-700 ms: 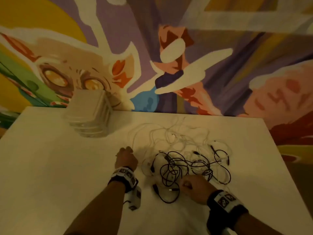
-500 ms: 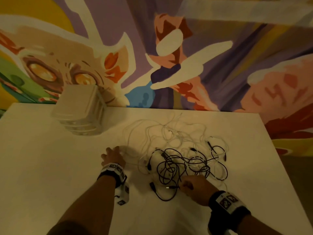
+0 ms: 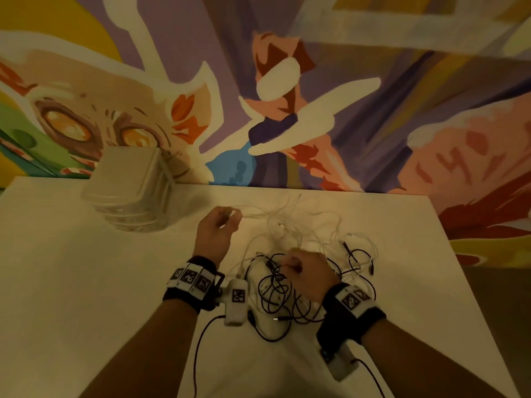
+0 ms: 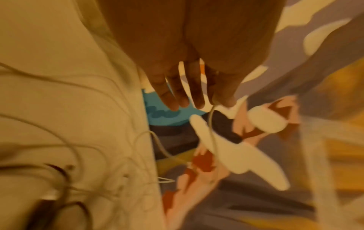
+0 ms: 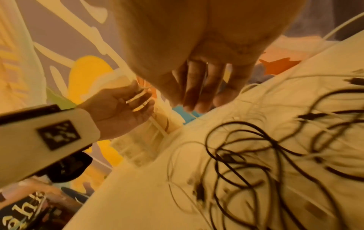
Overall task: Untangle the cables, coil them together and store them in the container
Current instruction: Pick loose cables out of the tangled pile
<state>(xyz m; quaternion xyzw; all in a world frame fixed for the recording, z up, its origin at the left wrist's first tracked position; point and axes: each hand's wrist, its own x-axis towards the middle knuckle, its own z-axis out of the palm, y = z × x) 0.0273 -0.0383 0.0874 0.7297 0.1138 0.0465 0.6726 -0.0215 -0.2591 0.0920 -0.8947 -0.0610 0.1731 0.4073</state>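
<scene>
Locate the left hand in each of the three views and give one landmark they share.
Head: the left hand is centre-left, raised, pinching a white cable.
Left wrist: it fills the top centre, with the cable hanging from the fingers.
Right wrist: it is at mid-left, beyond the wrist device.
Shared landmark: the blue mural patch.

Left wrist view motion-blurred, right hand (image 3: 307,271) hiding cables (image 3: 275,294) beneath

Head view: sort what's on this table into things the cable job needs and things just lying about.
For the job:
- white cable, its end pinched in the left hand
- black cable tangle under the right hand
- clear plastic container, lid on

Just there:
- white table
- painted wall mural
</scene>
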